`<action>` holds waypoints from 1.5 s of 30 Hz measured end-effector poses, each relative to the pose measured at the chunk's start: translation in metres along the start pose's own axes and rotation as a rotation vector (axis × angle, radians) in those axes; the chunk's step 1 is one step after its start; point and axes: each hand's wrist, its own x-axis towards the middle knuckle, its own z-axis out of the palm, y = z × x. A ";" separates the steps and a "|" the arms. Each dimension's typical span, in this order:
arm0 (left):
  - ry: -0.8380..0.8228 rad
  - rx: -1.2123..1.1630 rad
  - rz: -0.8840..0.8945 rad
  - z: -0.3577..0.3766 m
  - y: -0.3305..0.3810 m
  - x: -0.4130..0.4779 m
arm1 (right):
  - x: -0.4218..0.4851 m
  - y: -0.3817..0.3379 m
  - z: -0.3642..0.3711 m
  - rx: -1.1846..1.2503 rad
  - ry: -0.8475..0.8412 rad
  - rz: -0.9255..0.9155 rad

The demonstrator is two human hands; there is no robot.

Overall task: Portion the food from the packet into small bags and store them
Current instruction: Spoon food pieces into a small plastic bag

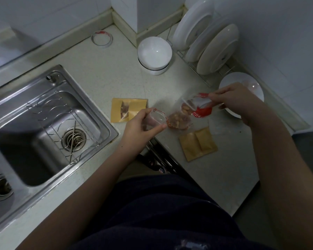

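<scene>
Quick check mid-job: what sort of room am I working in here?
Most likely a home kitchen: a stainless steel sink set in the counter, white plates standing in a wire dish rack, and a tiled wall behind.

The packet [202, 111] is red and clear, the pouches [198, 144] tan, the plates [217, 49] white.

red packet [201, 110] tilted beside clear bag [178, 122]

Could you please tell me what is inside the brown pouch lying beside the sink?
The brown pouch shows a few brownish food pieces through its clear window. How far they fill it cannot be seen; the opaque paper covers the rest.
</scene>
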 end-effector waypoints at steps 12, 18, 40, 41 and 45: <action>-0.017 0.006 0.014 0.003 0.003 -0.001 | -0.020 0.011 0.003 0.187 0.108 0.062; -0.020 0.027 0.006 0.004 0.002 -0.001 | -0.022 0.023 0.004 0.363 0.103 0.141; -0.092 0.042 0.038 0.009 0.020 0.003 | -0.038 0.021 0.003 0.646 0.085 0.177; -0.102 0.046 0.047 0.011 0.023 0.005 | -0.040 0.019 0.002 0.638 0.080 0.164; -0.107 0.055 0.108 0.016 0.034 0.014 | -0.048 0.012 0.002 0.502 0.072 0.034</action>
